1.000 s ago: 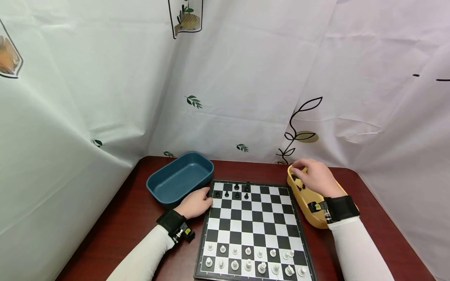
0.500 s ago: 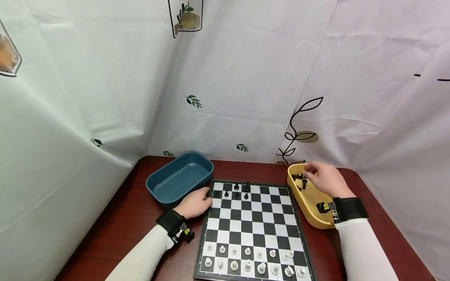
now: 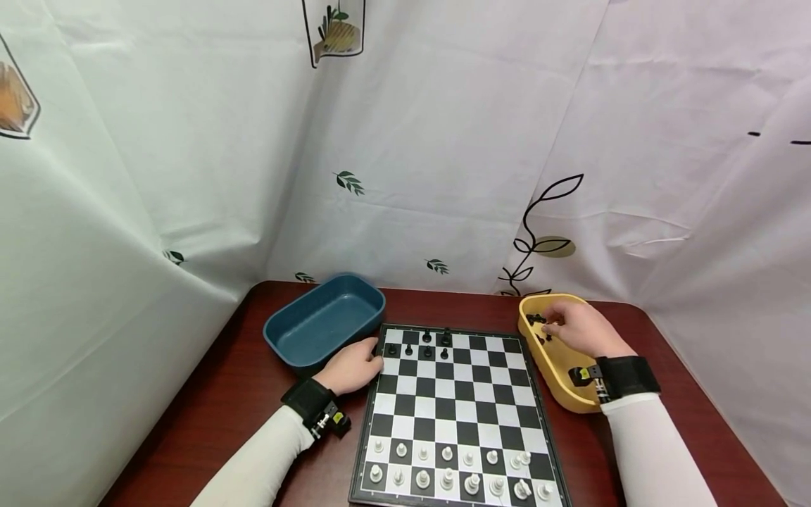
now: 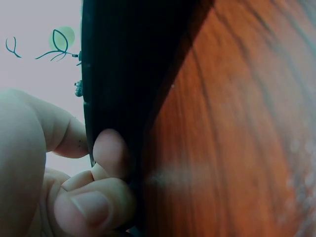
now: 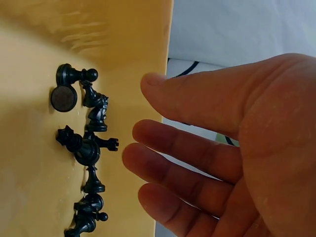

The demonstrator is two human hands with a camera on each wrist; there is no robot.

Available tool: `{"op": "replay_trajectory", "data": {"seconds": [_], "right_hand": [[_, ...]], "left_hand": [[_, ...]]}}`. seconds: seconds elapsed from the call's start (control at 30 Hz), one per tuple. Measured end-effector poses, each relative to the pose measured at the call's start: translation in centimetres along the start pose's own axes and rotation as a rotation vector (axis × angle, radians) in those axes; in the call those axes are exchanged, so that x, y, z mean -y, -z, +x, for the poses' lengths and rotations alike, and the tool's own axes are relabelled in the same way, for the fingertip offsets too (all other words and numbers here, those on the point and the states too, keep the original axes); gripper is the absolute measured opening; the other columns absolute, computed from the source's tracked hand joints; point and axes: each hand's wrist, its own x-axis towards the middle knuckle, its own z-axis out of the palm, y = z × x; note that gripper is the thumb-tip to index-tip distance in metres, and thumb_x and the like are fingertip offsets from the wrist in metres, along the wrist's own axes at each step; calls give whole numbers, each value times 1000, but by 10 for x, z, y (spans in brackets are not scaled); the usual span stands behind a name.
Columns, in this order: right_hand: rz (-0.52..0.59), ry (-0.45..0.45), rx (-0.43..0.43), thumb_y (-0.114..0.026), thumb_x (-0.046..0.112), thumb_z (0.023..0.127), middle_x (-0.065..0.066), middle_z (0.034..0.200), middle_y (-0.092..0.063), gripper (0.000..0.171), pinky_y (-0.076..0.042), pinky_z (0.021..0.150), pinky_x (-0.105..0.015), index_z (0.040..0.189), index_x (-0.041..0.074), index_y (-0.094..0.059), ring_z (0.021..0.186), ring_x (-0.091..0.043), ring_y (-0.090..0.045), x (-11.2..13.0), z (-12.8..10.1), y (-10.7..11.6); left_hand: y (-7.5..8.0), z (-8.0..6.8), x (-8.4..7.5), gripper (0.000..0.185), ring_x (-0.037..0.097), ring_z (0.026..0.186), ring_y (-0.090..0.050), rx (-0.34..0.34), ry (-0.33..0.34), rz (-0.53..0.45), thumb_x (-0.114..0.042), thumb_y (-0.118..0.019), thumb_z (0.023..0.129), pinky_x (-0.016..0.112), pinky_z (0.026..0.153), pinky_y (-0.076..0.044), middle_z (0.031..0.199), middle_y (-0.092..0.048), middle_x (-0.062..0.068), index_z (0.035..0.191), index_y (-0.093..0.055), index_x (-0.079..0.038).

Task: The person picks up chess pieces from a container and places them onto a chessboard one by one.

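Note:
A black-and-white chessboard point(image 3: 453, 401) lies on the table. My left hand point(image 3: 350, 367) grips its left edge near the far corner; in the left wrist view fingers point(image 4: 109, 153) lie on both sides of the board's dark edge point(image 4: 128, 64). My right hand point(image 3: 584, 329) is over the yellow tray point(image 3: 562, 394). In the right wrist view its thumb and fingers point(image 5: 158, 163) are apart with nothing between them, beside a row of tumbled black chess pieces point(image 5: 88, 150). A few black pieces point(image 3: 427, 351) stand at the board's far left corner.
White chess pieces point(image 3: 447, 479) stand in two rows along the board's near side. A blue tray point(image 3: 324, 320) sits at the back left, close to my left hand. Patterned white cloth point(image 3: 405, 176) hangs behind the dark red table point(image 3: 190, 429).
My right hand first drew back to the right over the yellow tray, then dipped left and down toward the black pieces. My left hand and the board look unmoved.

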Motion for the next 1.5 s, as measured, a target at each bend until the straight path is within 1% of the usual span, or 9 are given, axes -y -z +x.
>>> {"op": "replay_trajectory", "data": {"seconds": [0.13,0.27,0.37,0.57,0.67,0.83,1.03,1.23,1.5], "right_hand": [[2,52,4,-84,7,94,3,88,-73,8,-53,75,-43,102,8,-82,79,-16,-63,0,3,-6],[-12,89,27,-84,6,92,7,80,-69,6,-50,69,-38,94,11,-80,71,-11,-58,-2,3,-11],[-26,81,54,-83,6,93,5,82,-70,5,-52,70,-39,97,8,-80,73,-12,-60,-1,3,-14],[-56,31,114,-81,8,95,-2,92,-75,13,-56,78,-48,108,4,-81,83,-21,-67,1,2,-17],[-61,17,143,-80,7,95,-5,94,-75,14,-56,80,-50,109,4,-80,85,-24,-67,1,2,-19],[-73,7,172,-79,5,93,-3,94,-74,15,-57,82,-50,108,6,-80,87,-23,-67,-1,2,-22],[-84,-1,186,-78,7,94,-3,96,-74,17,-57,86,-53,112,6,-80,91,-25,-68,-1,4,-25],[-93,-7,195,-79,9,96,-2,95,-73,18,-55,86,-51,113,6,-81,90,-25,-66,1,5,-25],[-95,30,182,-79,8,96,-2,96,-75,8,-55,84,-49,104,12,-81,90,-24,-66,2,3,-24]], "left_hand": [[0,0,0,39,13,80,-61,-4,8,0,-22,-59,104,39,84,-52,86,-65,-6,138,-69,-6],[0,-2,-1,39,13,80,-61,-2,7,-4,-21,-59,104,39,83,-52,85,-64,-5,138,-69,-5],[0,-3,-2,39,13,80,-61,-5,5,-7,-19,-60,103,40,83,-52,86,-65,-4,138,-69,-4],[1,-4,-4,41,14,82,-61,-6,13,-1,-19,-60,103,41,84,-52,87,-65,-4,140,-69,-4],[1,-3,-5,41,13,81,-61,-7,9,2,-19,-60,103,41,83,-52,86,-65,-4,140,-69,-4],[1,-2,-3,41,14,82,-62,-10,-3,6,-21,-60,103,41,84,-53,90,-67,-4,140,-69,-3],[1,-1,-1,42,15,82,-61,-12,-23,12,-22,-59,102,41,83,-53,91,-67,-3,137,-68,-3],[1,0,0,40,14,81,-61,0,2,3,-22,-58,103,40,84,-52,88,-65,-4,138,-68,-4],[0,1,0,43,14,81,-61,3,5,2,-22,-58,103,40,85,-52,85,-64,-4,141,-67,-3]]}}
